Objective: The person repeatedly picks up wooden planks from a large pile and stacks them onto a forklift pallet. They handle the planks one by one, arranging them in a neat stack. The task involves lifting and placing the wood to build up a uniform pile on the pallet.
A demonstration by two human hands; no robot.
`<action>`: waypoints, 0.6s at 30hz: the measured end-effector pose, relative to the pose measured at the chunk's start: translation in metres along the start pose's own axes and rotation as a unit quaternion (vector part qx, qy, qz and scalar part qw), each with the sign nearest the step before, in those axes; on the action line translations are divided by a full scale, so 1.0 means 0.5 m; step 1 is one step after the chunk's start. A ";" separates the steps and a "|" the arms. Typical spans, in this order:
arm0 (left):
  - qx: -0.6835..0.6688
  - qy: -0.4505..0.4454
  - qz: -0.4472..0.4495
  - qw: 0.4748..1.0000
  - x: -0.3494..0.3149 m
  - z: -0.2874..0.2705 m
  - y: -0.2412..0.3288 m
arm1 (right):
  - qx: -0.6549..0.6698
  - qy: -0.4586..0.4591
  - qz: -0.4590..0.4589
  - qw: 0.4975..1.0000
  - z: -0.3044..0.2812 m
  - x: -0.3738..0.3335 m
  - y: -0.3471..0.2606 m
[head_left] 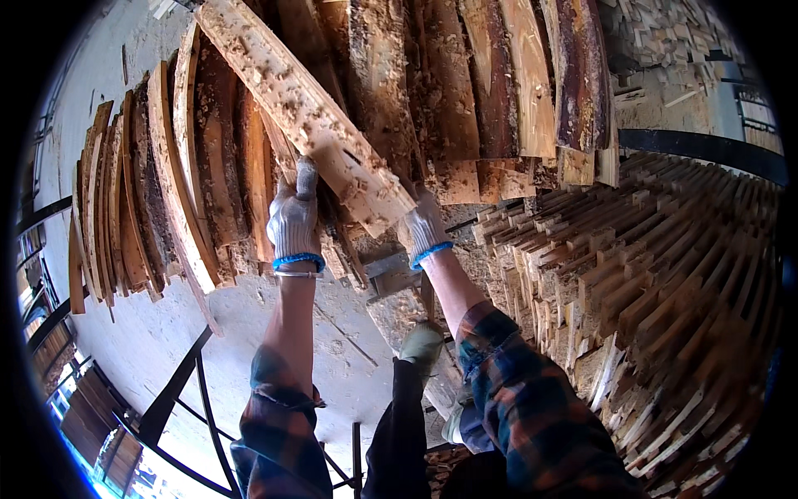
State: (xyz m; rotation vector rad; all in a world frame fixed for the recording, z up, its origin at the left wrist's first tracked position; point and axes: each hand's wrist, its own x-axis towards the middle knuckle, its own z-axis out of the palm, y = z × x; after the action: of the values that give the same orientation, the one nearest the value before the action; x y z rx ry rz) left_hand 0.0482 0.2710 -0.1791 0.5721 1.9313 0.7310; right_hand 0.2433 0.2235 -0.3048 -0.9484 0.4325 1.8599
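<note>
A long, pale wooden board (303, 112), sprinkled with wood chips, slants across the top of the stack from upper left toward me. My right hand (422, 224), in a white knit glove with a blue cuff, is closed on its near end; the fingers are partly hidden by the wood. At the board's left edge is my left hand (295, 218), gloved the same way, thumb pointing up and fingers curled around the edge and partly out of sight. Beneath lie rough slabs (453, 91), some with dark bark, covered in sawdust.
More slabs lean in a row (166, 175) at the left. To the right, a large stack of thin wooden strips (665, 274) fills the side. Black metal bars (174, 391) stand at lower left on the pale floor (332, 358). My shoe (422, 345) shows below my hands.
</note>
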 end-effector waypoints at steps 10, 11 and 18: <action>0.193 0.050 0.092 0.976 -0.031 -0.005 0.022 | -0.294 0.078 -0.138 0.943 0.040 -0.015 0.044; 0.214 0.068 0.114 0.968 -0.053 -0.007 0.027 | -0.300 0.084 -0.138 0.940 0.064 -0.047 0.034; 0.064 -0.018 0.064 0.996 -0.132 0.033 -0.093 | -0.177 0.041 -0.172 0.968 0.027 -0.224 0.015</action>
State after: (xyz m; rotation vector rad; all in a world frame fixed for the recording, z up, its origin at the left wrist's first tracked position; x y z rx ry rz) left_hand 0.0875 0.1988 -0.1767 0.7888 1.9317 0.6761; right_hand 0.2565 0.1614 -0.2111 -1.2560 -0.0251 1.6076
